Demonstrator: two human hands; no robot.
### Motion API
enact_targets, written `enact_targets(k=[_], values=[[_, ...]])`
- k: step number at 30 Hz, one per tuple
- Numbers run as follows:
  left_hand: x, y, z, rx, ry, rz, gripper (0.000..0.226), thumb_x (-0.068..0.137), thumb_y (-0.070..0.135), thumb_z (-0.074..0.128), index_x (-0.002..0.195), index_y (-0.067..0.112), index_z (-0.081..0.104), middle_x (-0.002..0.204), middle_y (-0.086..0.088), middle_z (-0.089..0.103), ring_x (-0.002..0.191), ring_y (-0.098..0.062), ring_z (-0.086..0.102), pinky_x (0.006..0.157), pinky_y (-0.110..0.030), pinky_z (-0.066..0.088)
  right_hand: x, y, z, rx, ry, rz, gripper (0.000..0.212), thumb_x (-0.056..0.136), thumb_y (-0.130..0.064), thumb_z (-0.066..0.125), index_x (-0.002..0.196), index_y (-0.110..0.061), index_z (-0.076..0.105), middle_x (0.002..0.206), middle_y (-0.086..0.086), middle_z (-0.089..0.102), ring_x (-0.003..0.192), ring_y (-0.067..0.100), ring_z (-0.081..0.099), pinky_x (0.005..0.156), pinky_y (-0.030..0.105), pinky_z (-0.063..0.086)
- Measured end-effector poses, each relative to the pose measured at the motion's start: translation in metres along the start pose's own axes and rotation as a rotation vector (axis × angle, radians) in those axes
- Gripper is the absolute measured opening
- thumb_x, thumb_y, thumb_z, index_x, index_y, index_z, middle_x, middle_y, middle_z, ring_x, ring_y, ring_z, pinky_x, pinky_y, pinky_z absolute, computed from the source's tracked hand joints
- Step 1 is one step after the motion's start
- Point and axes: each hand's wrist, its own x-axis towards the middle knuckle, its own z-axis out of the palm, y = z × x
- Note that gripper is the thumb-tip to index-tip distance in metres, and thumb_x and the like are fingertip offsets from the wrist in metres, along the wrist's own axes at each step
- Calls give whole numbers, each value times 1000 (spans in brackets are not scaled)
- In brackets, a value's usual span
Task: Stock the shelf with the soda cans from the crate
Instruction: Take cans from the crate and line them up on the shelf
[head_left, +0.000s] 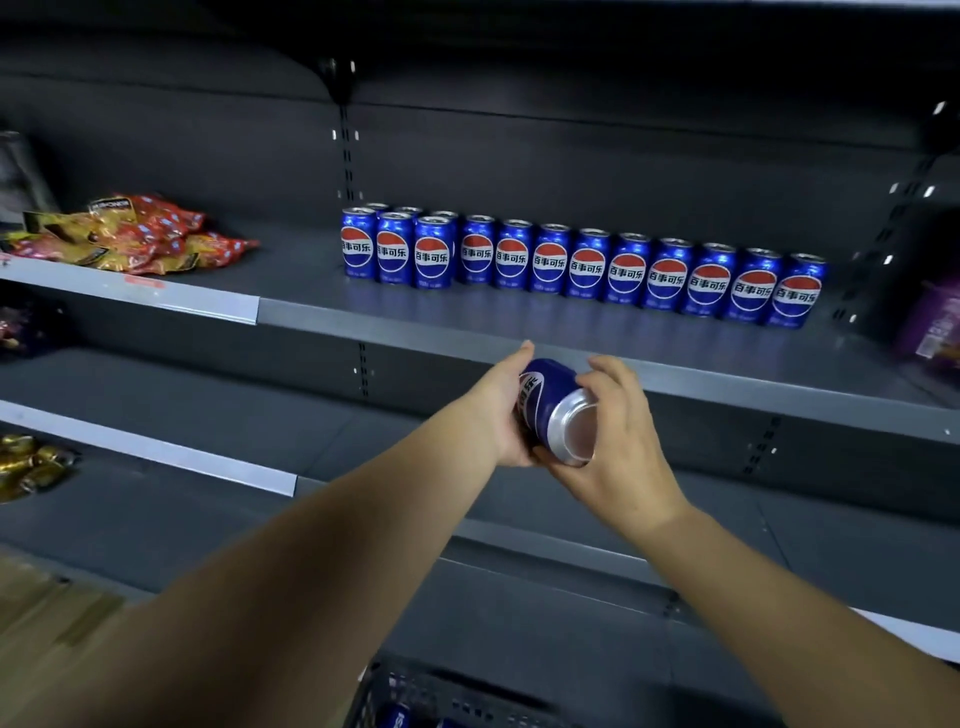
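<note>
Red and orange snack bags (140, 236) piled far left, overlapping. Greyish bag (18, 176) behind them, blurred. Gold-wrapped packs (28, 465) lower left. Purple package (935, 325) at right edge, partly cut off. White price strip (130, 291) below the snack bags. Cardboard (47, 608) bottom left.

A: The cans (587, 265)?
B: Blue, each with a red, white and blue disc, dark characters on its white band. The held can (540, 410) is the same blue, silver at its base.
A: And the shelf (311, 280)?
B: Dark grey, its strip (156, 297) pale grey. Bags (140, 239) red and gold; pack (935, 322) purple.
</note>
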Motion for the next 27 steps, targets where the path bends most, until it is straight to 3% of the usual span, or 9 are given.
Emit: enact_targets(k=[3,7,11,15,18,21,23,25,27], values=[[2,-1,1,-4,-4,-9,67,79,65,57,120,12,59,108,-13,68,94,-31,64,74,-43,53,-3,3,1,-61,56,-97,83,51,-10,91,116,-11,39,131,14,37,117,28,39,96,41,35],[-3,-4,4,-11,24,34,57,81,55,62,118,12,60,101,-12,68,87,-30,64,70,-42,52,-9,0,1,-98,71,-161,82,51,-8,89,117,-11,40,131,10,33,114,28,38,94,42,35],[-3,-4,4,39,56,136,50,83,48,62,117,11,59,94,-11,67,78,-25,63,64,-36,52,-21,-1,-6,-112,-15,-210,60,72,-34,68,121,-12,40,134,8,36,119,27,40,94,39,35],[3,-6,0,74,139,234,59,77,47,67,125,15,52,112,-13,65,89,-28,65,68,-35,54,-17,-8,-15,-46,-71,-157,46,83,-45,52,110,-7,54,119,10,54,107,26,52,89,37,44],[4,-16,-2,68,161,248,76,63,52,70,128,19,50,116,-12,64,91,-29,65,63,-34,54,-4,-17,-23,90,-132,41,47,85,-51,45,91,-7,61,94,3,60,85,21,57,76,32,47],[5,-20,-7,58,162,337,56,79,41,66,127,20,46,109,-11,63,82,-27,64,56,-33,52,6,-23,-25,288,-237,399,49,82,-52,60,111,-12,54,111,-1,54,101,12,51,82,22,39],[6,-19,-11,60,136,350,46,85,36,63,125,22,45,106,-9,62,82,-27,64,59,-34,53,7,-16,-23,466,-338,673,75,79,-45,70,136,-11,37,134,-1,43,120,12,45,91,22,35],[5,-17,-12,51,101,369,44,85,36,62,124,23,46,108,-9,62,85,-28,65,62,-36,54,7,-9,-21,664,-437,899,116,62,-63,75,149,-11,18,145,-2,37,129,16,43,101,28,34],[2,-14,-10,42,75,378,52,81,40,66,125,21,47,113,-11,63,88,-29,66,64,-39,56,3,-6,-20,871,-493,1015,141,35,-79,75,147,-9,25,137,0,53,120,15,53,106,36,35]])
